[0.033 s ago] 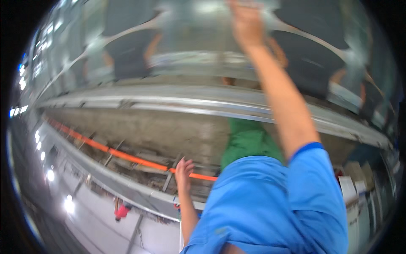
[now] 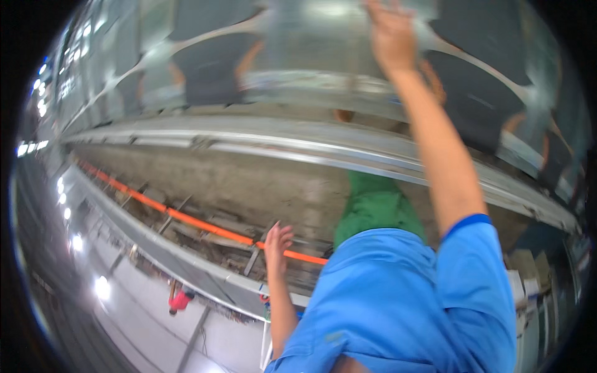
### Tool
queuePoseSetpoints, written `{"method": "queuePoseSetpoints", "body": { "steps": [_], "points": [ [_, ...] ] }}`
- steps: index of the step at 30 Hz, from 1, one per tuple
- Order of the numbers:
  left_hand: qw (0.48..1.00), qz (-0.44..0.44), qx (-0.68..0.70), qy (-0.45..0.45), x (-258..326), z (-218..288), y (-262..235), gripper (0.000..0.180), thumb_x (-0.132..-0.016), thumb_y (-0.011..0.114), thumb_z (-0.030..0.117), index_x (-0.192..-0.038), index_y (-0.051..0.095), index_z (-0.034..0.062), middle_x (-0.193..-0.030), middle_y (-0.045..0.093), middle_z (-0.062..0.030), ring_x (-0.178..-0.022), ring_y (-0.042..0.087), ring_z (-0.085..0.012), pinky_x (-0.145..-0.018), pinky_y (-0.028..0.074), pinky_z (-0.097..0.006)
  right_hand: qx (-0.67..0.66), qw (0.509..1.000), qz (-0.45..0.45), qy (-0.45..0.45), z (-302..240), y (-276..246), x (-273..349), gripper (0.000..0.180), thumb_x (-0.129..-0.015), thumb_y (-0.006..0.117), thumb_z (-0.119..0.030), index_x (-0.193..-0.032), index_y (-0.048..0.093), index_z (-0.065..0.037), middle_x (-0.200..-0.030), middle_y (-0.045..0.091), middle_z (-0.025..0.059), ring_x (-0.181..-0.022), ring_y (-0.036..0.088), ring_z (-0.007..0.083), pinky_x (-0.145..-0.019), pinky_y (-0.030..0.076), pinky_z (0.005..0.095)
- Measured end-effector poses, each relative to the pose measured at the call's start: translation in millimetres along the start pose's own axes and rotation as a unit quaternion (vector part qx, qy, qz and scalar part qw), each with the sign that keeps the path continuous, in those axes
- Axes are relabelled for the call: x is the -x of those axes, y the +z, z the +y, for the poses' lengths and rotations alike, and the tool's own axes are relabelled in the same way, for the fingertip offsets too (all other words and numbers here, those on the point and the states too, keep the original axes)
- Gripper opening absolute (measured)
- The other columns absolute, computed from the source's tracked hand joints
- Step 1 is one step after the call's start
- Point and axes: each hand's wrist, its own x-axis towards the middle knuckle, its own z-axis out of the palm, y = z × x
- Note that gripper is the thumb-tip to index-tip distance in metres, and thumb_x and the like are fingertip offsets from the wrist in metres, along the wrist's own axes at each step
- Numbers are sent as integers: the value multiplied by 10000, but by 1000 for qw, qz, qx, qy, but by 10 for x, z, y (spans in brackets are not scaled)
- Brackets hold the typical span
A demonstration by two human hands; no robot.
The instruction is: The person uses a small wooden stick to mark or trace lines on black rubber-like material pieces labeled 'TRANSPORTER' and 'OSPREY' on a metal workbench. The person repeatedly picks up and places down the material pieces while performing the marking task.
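Note:
My right hand (image 2: 395,40) reaches far out over a glossy, pale grey-green surface (image 2: 311,50), near the top of the view. Its fingers are stretched and apart, and nothing shows in them. Whether it touches the surface I cannot tell. Dark grey flat pieces with curved edges (image 2: 214,68) lie on both sides of that hand, and another dark piece (image 2: 476,99) is close to my wrist. Lower down at my left side hangs my left hand (image 2: 277,245), fingers loosely apart and holding nothing, in front of an orange strip (image 2: 211,228).
A metal rail (image 2: 280,143) runs across the front of the glossy surface. Behind the orange strip is a long grey beam (image 2: 186,264). Boxes (image 2: 522,273) are stacked at the right. A person in red (image 2: 181,301) is far off at lower left.
The whole view has shifted slightly, so surface, rail and both arms sit a little further right. Both hands stay outstretched with nothing in them.

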Motion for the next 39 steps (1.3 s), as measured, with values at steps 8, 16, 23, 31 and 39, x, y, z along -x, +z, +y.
{"method": "queuePoseSetpoints", "body": {
  "steps": [8,16,23,31,39],
  "points": [
    [998,-4,-34,48,-518,459,-646,460,-1045,563,322,-1416,512,55,-1174,701,-111,-960,674,-156,-767,514,-282,66,995,39,-58,367,129,10,379,-1057,477,-189,-1423,576,-204,-1307,668,73,-1372,500,287,-1173,302,509],
    [982,110,-55,-141,-476,-180,-2209,449,-987,636,397,-1323,612,100,-1064,726,-63,-885,675,-146,-692,486,-277,105,994,19,4,185,44,33,496,-1059,490,-193,-1548,404,-200,-1526,497,59,-1381,487,300,-1190,273,514],
    [986,105,2,-128,-445,-258,-2846,351,-987,650,382,-1183,646,91,-964,728,-79,-755,661,-130,-609,485,-263,51,980,161,108,-756,421,-259,451,-1054,492,-230,-1480,483,-83,-1491,527,106,-1404,456,303,-1165,336,450],
    [993,1,44,-109,-1292,-372,-4028,324,-987,654,366,-1156,644,90,-946,730,-77,-745,663,-128,-603,489,-256,-170,982,43,-72,-3595,2645,-991,704,-870,587,-31,-1542,401,-127,-1516,480,128,-1424,399,358,-1174,329,472],
    [981,164,29,-103,-1715,1305,-5042,364,-975,657,408,-1172,620,105,-977,733,-75,-746,674,-136,-598,491,-256,-24,992,113,44,-4565,4080,-1621,640,-945,569,-198,-1527,370,-22,-1546,411,229,-1456,339,415,-1206,235,528]
  ]
}}
